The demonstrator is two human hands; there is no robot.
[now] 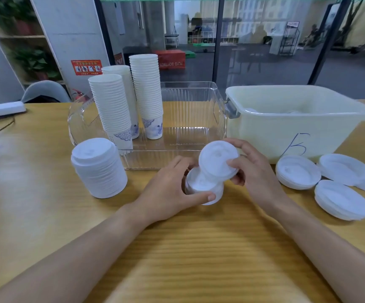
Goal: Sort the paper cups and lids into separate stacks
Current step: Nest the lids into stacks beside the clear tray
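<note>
White lid [217, 161]: pinched by the right hand [253, 171], thumb on its top and fingers curled behind its far rim; it is tilted, raised just above the cup.
Paper cup [203, 189]: upright on the wooden table [188, 248], near the middle, gripped by the left hand [172, 193] with thumb along the near side and fingers round the far side.
Lid stack [98, 167]: tall pile standing on the table to the left of the hands, just in front of the clear bin.
Cup stacks [146, 95]: three tall columns inside the clear plastic bin [199, 127], at its left end.
Loose lids [297, 171]: several low piles lying on the table at the right, near the tub.
Pale tub [297, 119]: far right, marked with a blue letter B; some white things lie inside, too dim to name.
</note>
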